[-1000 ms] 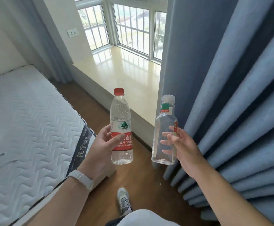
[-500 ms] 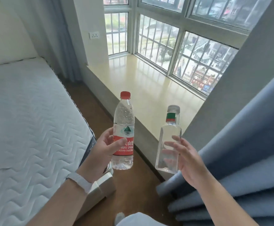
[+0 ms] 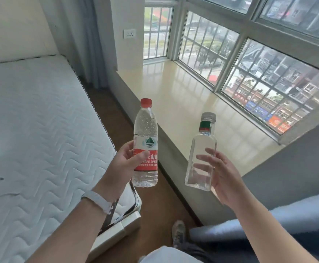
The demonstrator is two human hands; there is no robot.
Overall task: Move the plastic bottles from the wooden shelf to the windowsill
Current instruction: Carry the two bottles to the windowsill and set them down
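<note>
Near windowsill (image 3: 192,103), left hand (image 3: 124,166) grips red-capped bottle (image 3: 145,130), right hand (image 3: 225,177) clear bottle (image 3: 204,141).

The person's left hand (image 3: 123,165) grips a round clear plastic water bottle with a red cap and red label (image 3: 146,133) upright, thumb across the label, with a white wristband (image 3: 98,201) on the wrist behind it. To its right and apart from it, the right hand (image 3: 224,177) holds a flat-sided clear plastic bottle with a silver cap and green neck label (image 3: 202,149), slightly tilted, fingers round its lower body. Beyond both hands lies a glossy cream windowsill (image 3: 189,95). A white quilted mattress (image 3: 37,130) lies left of the left hand, and a brown wooden floor (image 3: 154,205) below both.
</note>
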